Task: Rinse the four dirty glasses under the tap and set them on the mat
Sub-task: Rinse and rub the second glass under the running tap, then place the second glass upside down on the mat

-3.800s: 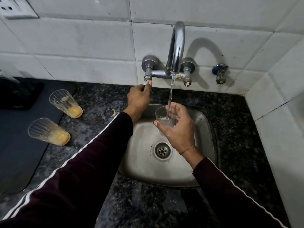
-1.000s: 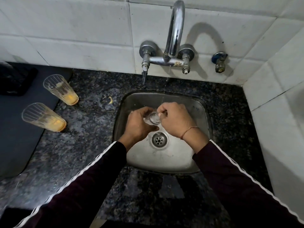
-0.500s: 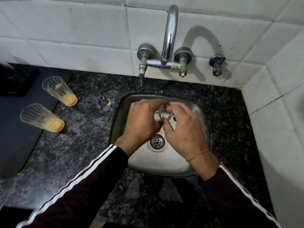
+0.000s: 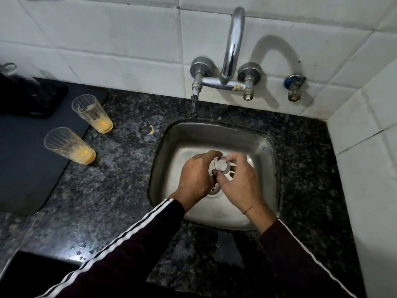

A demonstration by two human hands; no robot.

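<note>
Both hands, the left hand and right hand, hold a clear glass with curled fingers over the sink, while two glasses with yellow dregs stand on the bench.

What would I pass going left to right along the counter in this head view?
Dark mat → nearer dirty glass → farther dirty glass → left hand → glass being rinsed → right hand → sink's right rim.

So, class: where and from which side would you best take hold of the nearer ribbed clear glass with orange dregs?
Grip the nearer ribbed clear glass round its ribbed wall, coming from the right, the sink side. It stands upright, its side clear.
</note>
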